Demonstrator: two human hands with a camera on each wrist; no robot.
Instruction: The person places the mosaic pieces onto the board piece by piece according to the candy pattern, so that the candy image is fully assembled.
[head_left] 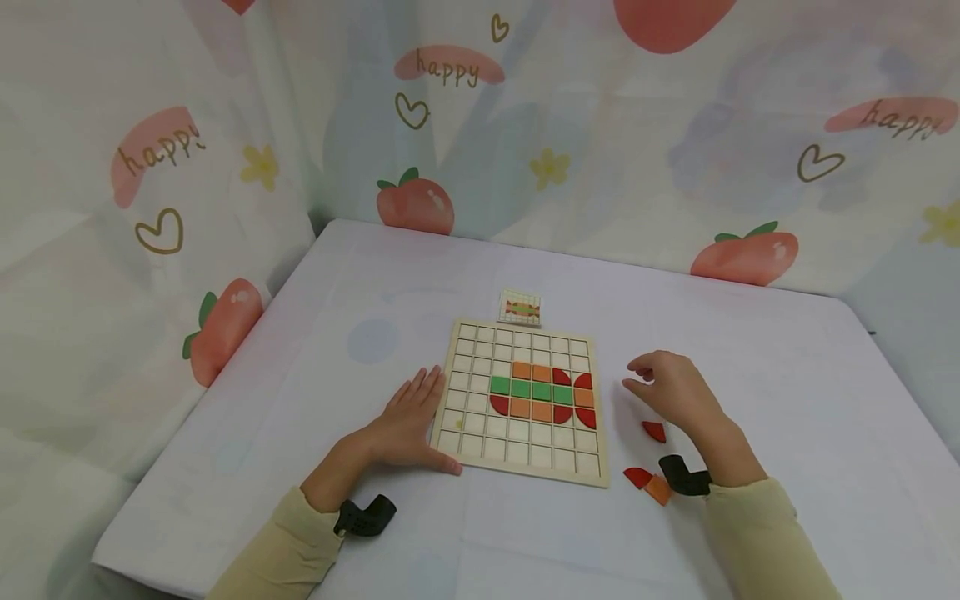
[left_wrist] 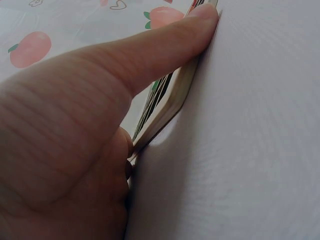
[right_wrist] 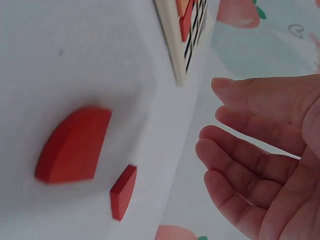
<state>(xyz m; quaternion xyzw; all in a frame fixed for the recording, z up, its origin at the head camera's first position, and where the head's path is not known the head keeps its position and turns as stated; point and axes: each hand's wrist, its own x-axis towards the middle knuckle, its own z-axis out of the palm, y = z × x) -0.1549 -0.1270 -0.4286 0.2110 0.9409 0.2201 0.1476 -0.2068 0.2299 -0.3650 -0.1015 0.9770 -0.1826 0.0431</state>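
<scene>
A wooden grid board (head_left: 502, 433) lies on the table, with green and orange squares and red quarter-circle pieces set in its cells. My left hand (head_left: 408, 421) is spread flat at its lower left corner, fingers along the left side and thumb at the front edge; the left wrist view shows the thumb (left_wrist: 170, 47) against that edge. Right of the board, my right hand (head_left: 675, 392) hovers with loosely bent fingers and nothing between them. Below it lies a red quarter-circle piece (head_left: 654, 432). Nearer me are another red quarter-circle piece (head_left: 637, 477) and an orange square (head_left: 658, 489).
A small pattern card (head_left: 520, 308) with a coloured design lies just behind the board. The white-covered table (head_left: 360, 292) extends on both sides. Printed curtains (head_left: 480, 125) stand along its back and left edges.
</scene>
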